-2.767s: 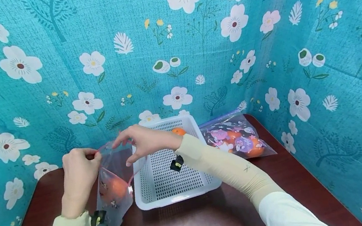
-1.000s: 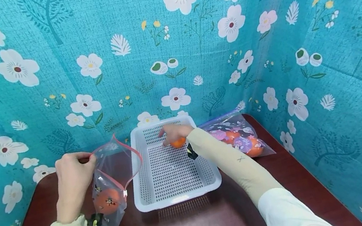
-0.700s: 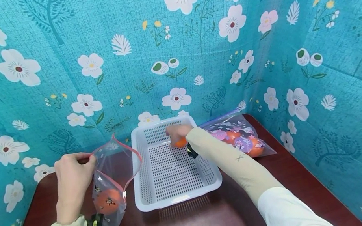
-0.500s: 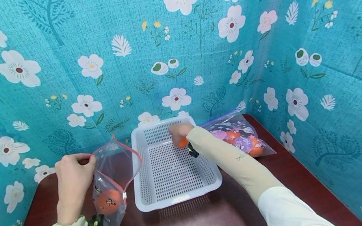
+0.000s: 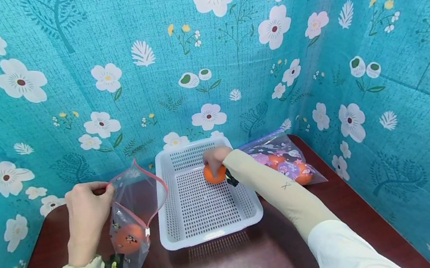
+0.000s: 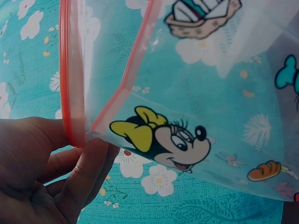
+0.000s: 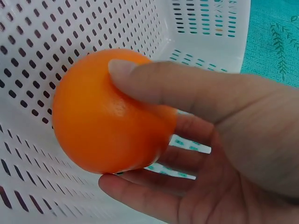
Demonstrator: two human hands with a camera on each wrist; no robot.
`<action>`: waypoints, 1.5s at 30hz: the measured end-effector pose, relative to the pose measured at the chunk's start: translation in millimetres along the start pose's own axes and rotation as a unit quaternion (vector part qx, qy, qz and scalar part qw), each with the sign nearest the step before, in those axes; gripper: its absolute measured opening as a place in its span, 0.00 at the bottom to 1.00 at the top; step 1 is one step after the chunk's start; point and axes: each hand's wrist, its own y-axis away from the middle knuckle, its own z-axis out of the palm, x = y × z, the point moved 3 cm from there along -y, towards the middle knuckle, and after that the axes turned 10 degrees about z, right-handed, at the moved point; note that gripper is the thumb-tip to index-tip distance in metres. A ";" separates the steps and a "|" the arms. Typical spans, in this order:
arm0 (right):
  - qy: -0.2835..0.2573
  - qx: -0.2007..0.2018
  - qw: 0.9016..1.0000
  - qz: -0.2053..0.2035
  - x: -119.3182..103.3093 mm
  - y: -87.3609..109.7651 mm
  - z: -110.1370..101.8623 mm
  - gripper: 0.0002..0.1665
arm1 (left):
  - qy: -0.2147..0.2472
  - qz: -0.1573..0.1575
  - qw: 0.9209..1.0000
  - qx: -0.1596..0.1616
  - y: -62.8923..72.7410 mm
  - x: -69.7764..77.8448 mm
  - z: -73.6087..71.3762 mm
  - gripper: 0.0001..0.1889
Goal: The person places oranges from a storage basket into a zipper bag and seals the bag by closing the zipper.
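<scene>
My left hand [image 5: 89,212] pinches the top corner of a clear zip bag [image 6: 196,102] with a red zip edge. The bag's mouth gapes and an orange [image 5: 127,238] lies low inside it. In the left wrist view, cartoon prints show on the plastic and the thumb and fingers hold the zip corner. My right hand [image 7: 201,121] is down inside the white basket [image 5: 204,237], gripping another orange [image 7: 107,116]. Its thumb lies over the top of the fruit and the fingers curl beneath, as the right wrist view shows.
To the basket's right lies a second zip bag [image 5: 283,160] with a purple edge, holding several oranges, partly behind the right forearm. The dark red-brown table [image 5: 237,267] meets a teal flowered cloth [image 5: 148,93] at the back and sides.
My right hand has moved from the zip bag into the basket and taken hold of the orange there. The left hand keeps its pinch; the bag's mouth now gapes wider.
</scene>
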 end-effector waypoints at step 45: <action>-0.087 0.121 0.972 -0.184 -58.0 75.0 -48.0 0.40 | -0.005 -0.004 1.000 -0.005 1.0 -0.1 -2.7 0.08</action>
